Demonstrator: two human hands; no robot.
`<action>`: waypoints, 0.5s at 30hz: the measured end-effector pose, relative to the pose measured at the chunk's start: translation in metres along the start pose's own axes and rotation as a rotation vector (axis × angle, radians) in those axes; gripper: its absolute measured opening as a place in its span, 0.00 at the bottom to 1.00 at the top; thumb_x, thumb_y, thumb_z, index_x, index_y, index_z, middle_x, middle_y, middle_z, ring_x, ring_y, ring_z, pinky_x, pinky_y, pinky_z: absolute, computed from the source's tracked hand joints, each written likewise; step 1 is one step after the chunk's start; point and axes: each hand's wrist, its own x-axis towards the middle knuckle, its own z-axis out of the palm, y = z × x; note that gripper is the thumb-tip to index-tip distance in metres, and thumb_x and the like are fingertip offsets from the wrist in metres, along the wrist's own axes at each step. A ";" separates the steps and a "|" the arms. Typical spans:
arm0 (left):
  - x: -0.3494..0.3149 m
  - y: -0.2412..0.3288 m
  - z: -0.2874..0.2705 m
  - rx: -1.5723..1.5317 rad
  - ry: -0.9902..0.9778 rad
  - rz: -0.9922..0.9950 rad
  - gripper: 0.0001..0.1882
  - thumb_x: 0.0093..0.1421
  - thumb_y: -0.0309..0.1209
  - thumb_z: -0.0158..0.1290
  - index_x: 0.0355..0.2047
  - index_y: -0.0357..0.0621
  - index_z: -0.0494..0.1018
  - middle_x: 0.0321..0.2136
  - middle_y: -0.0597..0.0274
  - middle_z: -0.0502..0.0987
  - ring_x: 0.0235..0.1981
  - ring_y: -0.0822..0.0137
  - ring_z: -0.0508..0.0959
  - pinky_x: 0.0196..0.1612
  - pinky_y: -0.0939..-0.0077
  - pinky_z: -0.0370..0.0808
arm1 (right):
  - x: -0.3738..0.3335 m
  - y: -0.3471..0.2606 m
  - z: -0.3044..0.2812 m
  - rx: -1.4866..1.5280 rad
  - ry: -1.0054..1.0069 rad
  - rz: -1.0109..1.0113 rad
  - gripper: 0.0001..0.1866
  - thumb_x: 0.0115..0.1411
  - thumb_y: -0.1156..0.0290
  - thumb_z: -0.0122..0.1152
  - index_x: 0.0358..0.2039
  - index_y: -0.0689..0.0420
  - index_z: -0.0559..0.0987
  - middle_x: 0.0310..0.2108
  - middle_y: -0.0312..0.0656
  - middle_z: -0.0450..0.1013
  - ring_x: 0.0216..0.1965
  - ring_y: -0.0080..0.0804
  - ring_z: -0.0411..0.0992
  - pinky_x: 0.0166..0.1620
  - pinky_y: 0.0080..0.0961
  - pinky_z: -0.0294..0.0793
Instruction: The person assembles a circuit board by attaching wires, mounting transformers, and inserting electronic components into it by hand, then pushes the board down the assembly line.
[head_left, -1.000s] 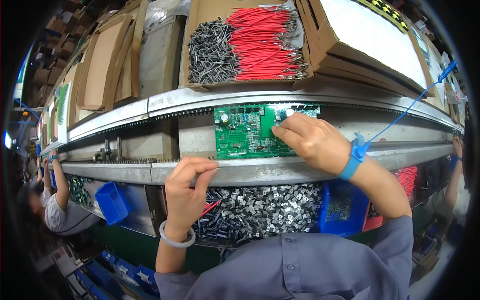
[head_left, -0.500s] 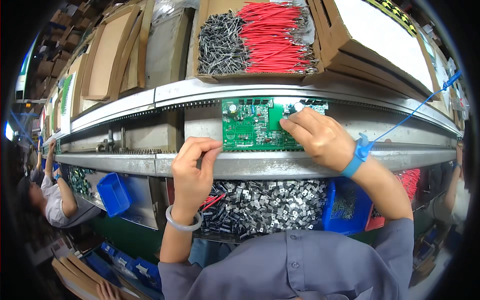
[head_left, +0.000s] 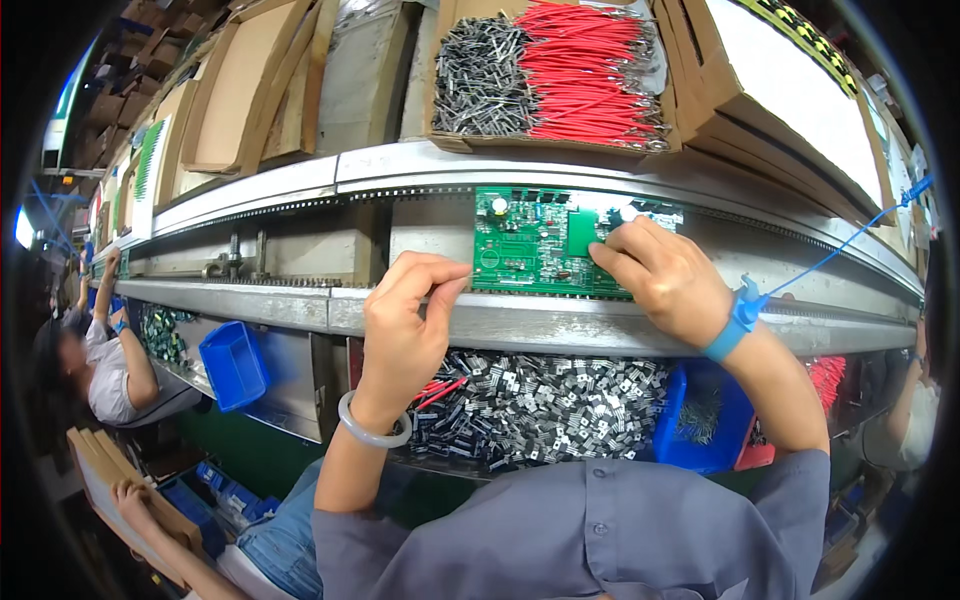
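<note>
Nearest, at the lower centre of the frame, a grey shirt (head_left: pixel 540 530). At the lower left, another person's hand (head_left: pixel 130 497) on brown cardboard (head_left: pixel 103 460). Just beyond the shirt, a heap of black and silver components (head_left: pixel 560 400) with metal legs, red wires (head_left: pixel 440 390) lying across its left end. At its right end, a blue bin (head_left: pixel 676 405) with thin metal leads (head_left: pixel 700 418) inside; beside it, mostly hidden, a red bin (head_left: pixel 755 457). At centre left, a second blue bin (head_left: pixel 233 365).

Farther up, a metal rail (head_left: pixel 520 322) across the frame. Over it, left hand (head_left: pixel 408 318): grip pinched, thumb against fingertip, at the left edge of a green circuit board (head_left: pixel 530 250); cannot tell what, if anything, between them. Right hand (head_left: pixel 675 285), in a blue wrist strap (head_left: pixel 735 328): grip curled over the right part of the same board; cannot tell whether clenched or released. On the board, at mid-frame, white printed marks too small to read.

Farthest, at upper centre, a cardboard box (head_left: pixel 455 142) of dark metal pins (head_left: pixel 485 80) and red leads (head_left: pixel 590 75); at upper left, a shallow cardboard tray (head_left: pixel 240 90).
</note>
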 end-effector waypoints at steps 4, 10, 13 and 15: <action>0.012 0.005 0.000 0.096 0.017 0.030 0.05 0.64 0.17 0.58 0.39 0.33 0.81 0.36 0.56 0.81 0.36 0.66 0.81 0.41 0.75 0.77 | 0.003 -0.004 -0.001 -0.048 -0.011 0.016 0.13 0.55 0.77 0.61 0.41 0.64 0.81 0.35 0.43 0.69 0.38 0.39 0.74 0.37 0.35 0.80; 0.017 -0.003 0.004 0.146 0.043 0.049 0.05 0.63 0.17 0.59 0.38 0.33 0.81 0.36 0.54 0.82 0.35 0.63 0.82 0.40 0.72 0.79 | 0.002 -0.006 0.002 -0.056 0.018 0.015 0.12 0.55 0.77 0.61 0.40 0.64 0.81 0.36 0.44 0.70 0.38 0.40 0.75 0.38 0.34 0.80; 0.021 -0.004 0.005 0.155 0.045 0.046 0.05 0.62 0.17 0.59 0.38 0.34 0.81 0.36 0.54 0.82 0.35 0.63 0.82 0.40 0.72 0.79 | 0.002 -0.004 0.001 -0.054 0.020 0.017 0.11 0.55 0.77 0.61 0.40 0.64 0.81 0.36 0.44 0.70 0.38 0.40 0.75 0.38 0.34 0.80; 0.024 -0.004 0.007 0.138 0.034 0.036 0.05 0.62 0.17 0.59 0.37 0.34 0.81 0.35 0.53 0.82 0.35 0.61 0.83 0.40 0.71 0.79 | 0.002 -0.002 0.001 -0.049 0.018 0.025 0.12 0.55 0.77 0.61 0.40 0.64 0.81 0.36 0.44 0.70 0.38 0.40 0.74 0.38 0.35 0.80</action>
